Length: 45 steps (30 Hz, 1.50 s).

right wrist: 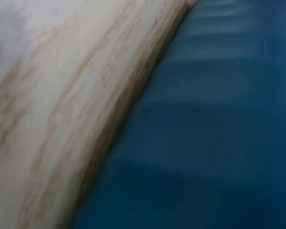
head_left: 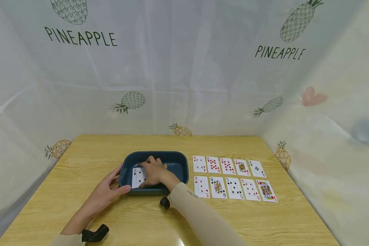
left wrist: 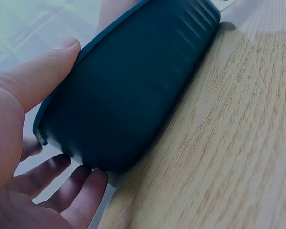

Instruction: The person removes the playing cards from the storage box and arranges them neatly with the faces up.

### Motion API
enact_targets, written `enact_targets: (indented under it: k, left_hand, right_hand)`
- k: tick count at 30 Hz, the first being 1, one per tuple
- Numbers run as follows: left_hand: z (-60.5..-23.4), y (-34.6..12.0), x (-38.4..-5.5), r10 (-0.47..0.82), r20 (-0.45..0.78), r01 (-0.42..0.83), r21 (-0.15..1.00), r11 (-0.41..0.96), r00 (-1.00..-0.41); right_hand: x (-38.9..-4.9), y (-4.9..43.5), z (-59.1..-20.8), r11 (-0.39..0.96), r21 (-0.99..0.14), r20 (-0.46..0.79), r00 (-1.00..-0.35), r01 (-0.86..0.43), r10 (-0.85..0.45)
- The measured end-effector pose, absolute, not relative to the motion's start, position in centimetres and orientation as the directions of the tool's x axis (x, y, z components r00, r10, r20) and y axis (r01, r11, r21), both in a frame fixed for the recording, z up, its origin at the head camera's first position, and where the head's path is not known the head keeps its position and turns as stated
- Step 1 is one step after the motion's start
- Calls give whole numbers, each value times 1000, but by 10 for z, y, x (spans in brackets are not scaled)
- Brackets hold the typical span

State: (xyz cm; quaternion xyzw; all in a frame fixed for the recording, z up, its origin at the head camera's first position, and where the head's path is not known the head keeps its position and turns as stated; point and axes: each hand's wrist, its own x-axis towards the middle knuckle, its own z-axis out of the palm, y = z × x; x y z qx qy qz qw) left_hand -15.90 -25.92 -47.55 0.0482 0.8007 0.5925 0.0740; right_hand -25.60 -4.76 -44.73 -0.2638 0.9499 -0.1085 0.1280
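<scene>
A dark blue plastic basin (head_left: 181, 164) sits left of the middle of the table. My left hand (head_left: 106, 191) holds its left end, thumb on the front side at the rim and fingers against the outer wall; the left wrist view shows this hand (left wrist: 33, 129) up close. Inside the basin a two of spades playing card (head_left: 136, 179) lies face up at the left. Reaching over the front rim, my right hand (head_left: 155, 172) grips that card, with thumb near its lower edge and fingers near its upper edge. The right hand covers the card's right part.
Right of the basin, playing cards lie face up in two rows; the back row includes a ten of hearts (head_left: 213, 165), the front row a five of spades (head_left: 234, 188). A wooden table (head_left: 135, 218) bears everything. Pineapple-printed curtains (head_left: 184, 68) hang around it.
</scene>
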Motion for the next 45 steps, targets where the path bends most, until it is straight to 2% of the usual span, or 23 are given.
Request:
enact_targets:
  k: [10,29,37,45]
  left_hand:
    - [-474,-258,-159,156,-73,-24,954,300,-985]
    - [-475,-258,-160,143,-87,-34,941,338,-986]
    - [-475,-257,-159,150,-72,-19,944,329,-986]
    - [-473,-260,-158,159,-93,-27,926,375,-983]
  right_hand:
    - [-258,-48,-444,844,-244,-192,-829,-478,-525]
    - [-261,-31,-440,799,-293,-90,-817,-524,-569]
    - [-259,13,-406,732,-367,-13,-784,-574,-621]
    - [-252,90,-370,688,-434,46,-777,-582,-628]
